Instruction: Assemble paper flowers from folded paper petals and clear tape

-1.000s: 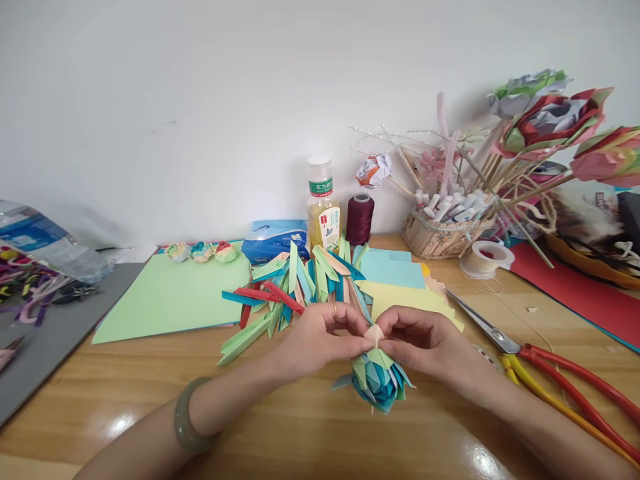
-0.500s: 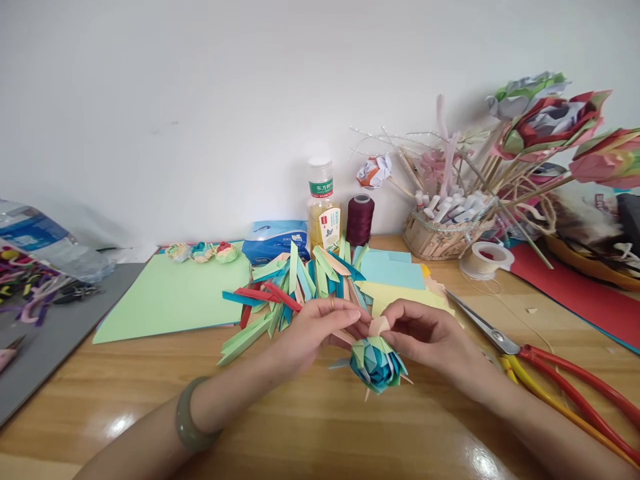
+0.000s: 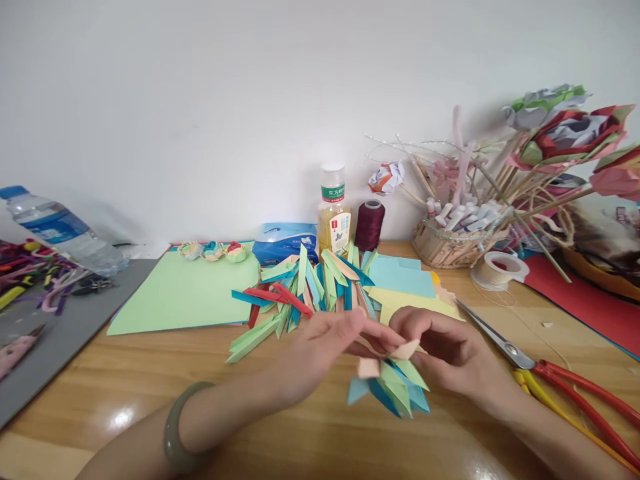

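Note:
Both my hands meet over the wooden table (image 3: 300, 433) on a folded paper flower (image 3: 393, 387) of blue, green and peach strips. My right hand (image 3: 445, 350) is closed round its top, with a peach strip sticking out between the fingers. My left hand (image 3: 327, 347), blurred by motion, pinches the same piece from the left; a green bangle (image 3: 175, 427) is on that wrist. A pile of folded paper strips (image 3: 300, 290) in green, blue and red lies just behind my hands.
Scissors (image 3: 500, 340) and red-handled pliers (image 3: 590, 407) lie at the right. Green paper sheets (image 3: 185, 293), a tissue pack (image 3: 285, 241), a small bottle (image 3: 334, 213), a maroon thread spool (image 3: 370, 225), a tape roll (image 3: 500, 270) and a basket of paper flowers (image 3: 460, 240) stand behind. A water bottle (image 3: 60, 230) lies left.
The paper flower has been turned and tipped, so its pointed strips now fan outward. Both hands shifted slightly right and lower on it. The camera view moved a little left.

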Demonstrator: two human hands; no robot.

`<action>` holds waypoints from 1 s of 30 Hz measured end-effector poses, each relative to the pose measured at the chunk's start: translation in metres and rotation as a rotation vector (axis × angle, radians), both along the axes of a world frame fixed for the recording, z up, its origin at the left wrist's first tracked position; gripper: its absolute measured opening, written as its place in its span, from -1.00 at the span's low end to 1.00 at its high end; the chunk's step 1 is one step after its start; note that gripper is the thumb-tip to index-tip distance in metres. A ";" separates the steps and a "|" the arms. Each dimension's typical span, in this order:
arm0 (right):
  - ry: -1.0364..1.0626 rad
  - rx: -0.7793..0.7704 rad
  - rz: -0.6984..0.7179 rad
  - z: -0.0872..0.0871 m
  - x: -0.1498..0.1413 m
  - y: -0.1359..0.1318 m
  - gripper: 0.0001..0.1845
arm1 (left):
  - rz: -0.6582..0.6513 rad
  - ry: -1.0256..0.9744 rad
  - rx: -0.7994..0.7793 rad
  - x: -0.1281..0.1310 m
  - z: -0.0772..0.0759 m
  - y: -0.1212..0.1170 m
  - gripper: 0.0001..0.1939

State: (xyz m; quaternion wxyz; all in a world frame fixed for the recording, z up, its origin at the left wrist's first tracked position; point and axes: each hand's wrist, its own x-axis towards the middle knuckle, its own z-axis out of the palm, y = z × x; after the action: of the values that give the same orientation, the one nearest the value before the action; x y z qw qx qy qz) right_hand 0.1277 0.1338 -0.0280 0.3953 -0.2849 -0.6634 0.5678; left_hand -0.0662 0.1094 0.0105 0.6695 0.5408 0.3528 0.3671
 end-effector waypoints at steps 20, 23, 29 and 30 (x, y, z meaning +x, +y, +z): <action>-0.120 0.122 0.069 -0.004 0.001 -0.004 -0.86 | -0.079 0.256 0.359 -0.001 0.020 -0.019 -0.24; -0.117 0.109 0.075 -0.004 0.001 -0.004 -0.88 | -0.089 0.265 0.357 -0.001 0.022 -0.020 -0.21; -0.115 0.095 0.076 -0.004 0.000 -0.003 -0.87 | -0.069 0.278 0.352 0.000 0.022 -0.020 -0.23; -0.116 0.097 0.069 -0.003 0.000 -0.003 -0.87 | -0.066 0.279 0.364 0.000 0.022 -0.019 -0.24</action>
State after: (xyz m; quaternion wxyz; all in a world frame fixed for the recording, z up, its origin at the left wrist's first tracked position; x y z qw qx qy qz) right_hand 0.1278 0.1306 -0.0314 0.3500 -0.2749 -0.7212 0.5309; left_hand -0.0662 0.0900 0.0322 0.5172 0.7095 0.3520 0.3243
